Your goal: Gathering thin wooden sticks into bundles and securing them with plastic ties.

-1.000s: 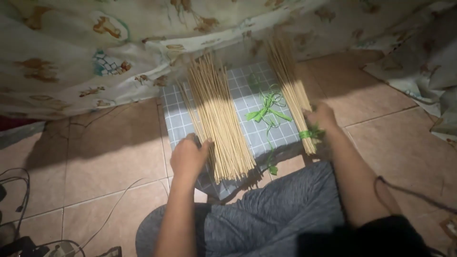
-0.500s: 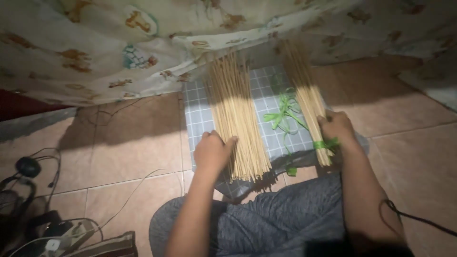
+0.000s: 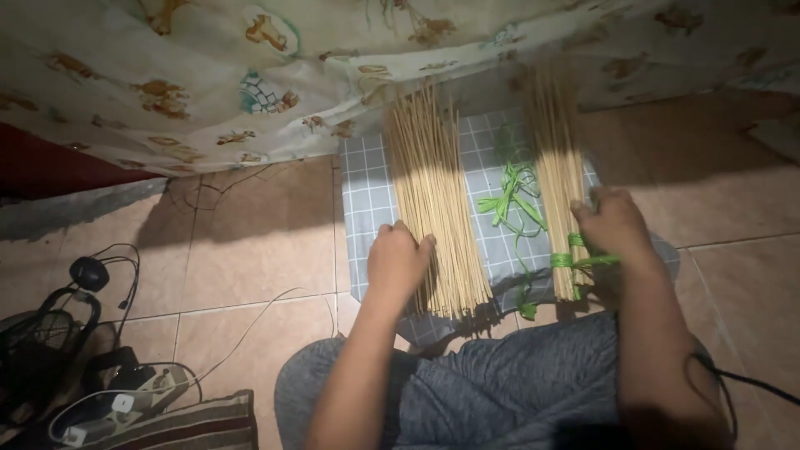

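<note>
Change: the whole scene is sitting further right in the frame than a second ago, and more cables are showing at lower left; both hands are staying on their stick piles.
Left hand [image 3: 400, 260]: lying palm down at centre frame, forearm rising from the bottom edge, fingers curled together over the near left edge of the loose sticks [image 3: 435, 200].
Right hand [image 3: 611, 223]: resting at centre right, fingers bent and pressed against the tied bundle [image 3: 561, 179], just above its green tie [image 3: 573, 260].
Stick piles: two, both lying lengthwise on the grey checked cloth [image 3: 367, 208].
Loose green ribbon [image 3: 512, 198]: one tangle, lying between the piles.
Lower left: black cables [image 3: 79, 292] lying on the tiled floor [image 3: 242, 242].
</note>
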